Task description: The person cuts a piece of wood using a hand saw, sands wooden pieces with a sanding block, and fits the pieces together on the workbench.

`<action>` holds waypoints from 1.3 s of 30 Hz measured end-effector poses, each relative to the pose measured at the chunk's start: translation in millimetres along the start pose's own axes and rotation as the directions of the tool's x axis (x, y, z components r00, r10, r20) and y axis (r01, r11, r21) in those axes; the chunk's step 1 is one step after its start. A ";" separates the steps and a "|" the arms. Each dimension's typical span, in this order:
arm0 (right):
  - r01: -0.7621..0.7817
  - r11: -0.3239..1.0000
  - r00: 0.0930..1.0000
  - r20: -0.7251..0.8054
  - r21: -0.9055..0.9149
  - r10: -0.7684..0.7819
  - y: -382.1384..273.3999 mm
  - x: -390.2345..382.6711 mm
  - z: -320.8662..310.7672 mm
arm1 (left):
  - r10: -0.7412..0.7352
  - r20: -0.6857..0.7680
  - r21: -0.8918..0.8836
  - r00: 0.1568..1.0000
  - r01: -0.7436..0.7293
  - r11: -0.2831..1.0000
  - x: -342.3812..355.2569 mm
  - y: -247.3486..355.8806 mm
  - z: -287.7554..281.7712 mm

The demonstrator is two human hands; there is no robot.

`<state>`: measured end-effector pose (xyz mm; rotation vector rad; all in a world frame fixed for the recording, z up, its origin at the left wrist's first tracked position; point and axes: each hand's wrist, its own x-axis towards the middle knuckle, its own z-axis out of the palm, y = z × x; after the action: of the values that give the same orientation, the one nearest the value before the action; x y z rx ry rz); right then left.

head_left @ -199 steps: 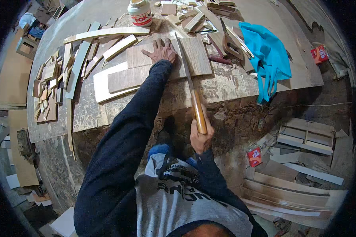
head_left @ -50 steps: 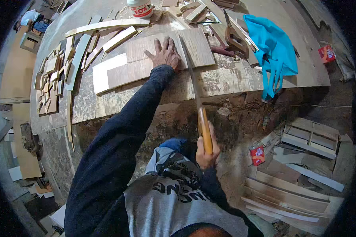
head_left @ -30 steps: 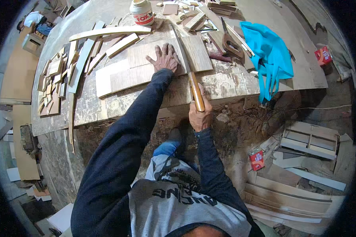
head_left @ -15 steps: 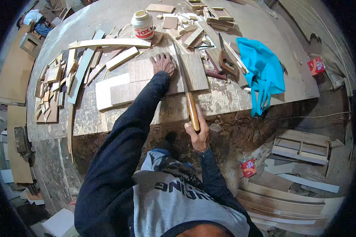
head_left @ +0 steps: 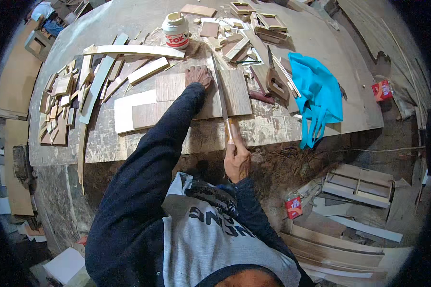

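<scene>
R hand (head_left: pixel 238 160) has the saw (head_left: pixel 220 88) by its handle, fingers closed round it, just past the front edge of the bench (head_left: pixel 268 124); L hand (head_left: pixel 198 77) is down on the wood-grain board (head_left: pixel 235 91), fingers bunched fairly narrow near its far edge, tho can't tell if any hook over it. Board's on the bench, set back from the front edge, w/ the blade lying across it near to far & its tip out beyond the far edge. To do this cut well: press L hand down firm b/c no clamp shows on the board, & hold those fingertips well L of the blade, esp. on the push. R wrist, forearm & blade shd run in one line; any twist will prob. pull the cut off sq. Long, easy strokes, light pressure, let the teeth work. Depth of cut & any pencil line can't be made out, so check by eye at the blade. Bench looks to be right under the board, so watch the teeth don't bite into it. Also mind the tip: loose offcuts (head_left: pixel 236 48) lie ahead near the glue tub (head_left: pixel 175 31), & a snag there cd jerk the stroke. Near the end, ease off & steady the R-hand part so the edge doesn't splinter.
</scene>
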<state>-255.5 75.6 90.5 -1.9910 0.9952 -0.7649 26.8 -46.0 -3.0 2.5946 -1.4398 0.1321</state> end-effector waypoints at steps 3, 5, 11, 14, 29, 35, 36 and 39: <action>-0.162 0.978 0.985 0.078 0.131 0.153 -4.7 1.4 -7.5 | -0.055 -0.003 0.032 0.998 0.055 0.998 1.4 -2.5 0.7; -0.287 0.924 0.956 0.140 0.251 0.259 -1.8 0.1 -7.6 | -0.058 -0.005 0.002 0.998 0.058 0.998 -2.0 -1.3 2.0; -0.134 0.982 0.991 -0.008 0.131 0.136 -2.1 1.8 -3.3 | -0.112 -0.035 -0.031 0.993 0.111 0.993 1.1 5.1 -6.6; -0.116 0.990 0.993 -0.022 0.075 0.118 -1.4 3.3 -4.3 | -0.124 -0.051 -0.063 0.991 0.121 0.991 0.2 7.8 -4.8; -0.038 0.997 0.992 -0.117 0.072 0.047 -0.6 -72.9 -18.6 | -0.063 -0.033 -0.044 0.997 0.062 0.997 1.1 6.7 -7.0; -0.007 0.997 0.993 -0.119 0.074 0.016 -14.0 -2.2 0.6 | -0.032 0.072 -0.067 0.997 0.036 0.997 5.4 1.3 -9.0; -0.025 0.996 0.994 -0.104 0.088 0.034 -13.7 2.4 3.3 | -0.035 0.069 -0.067 0.997 0.040 0.997 6.2 1.1 -6.9; -0.062 0.991 0.992 -0.097 0.121 0.074 -0.5 -5.1 5.5 | -0.011 0.036 -0.005 0.999 0.011 1.000 3.0 6.0 -5.4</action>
<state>-253.7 82.1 87.2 -1.8228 1.0472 -0.8739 23.3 -50.6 3.5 2.6134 -1.4355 0.0800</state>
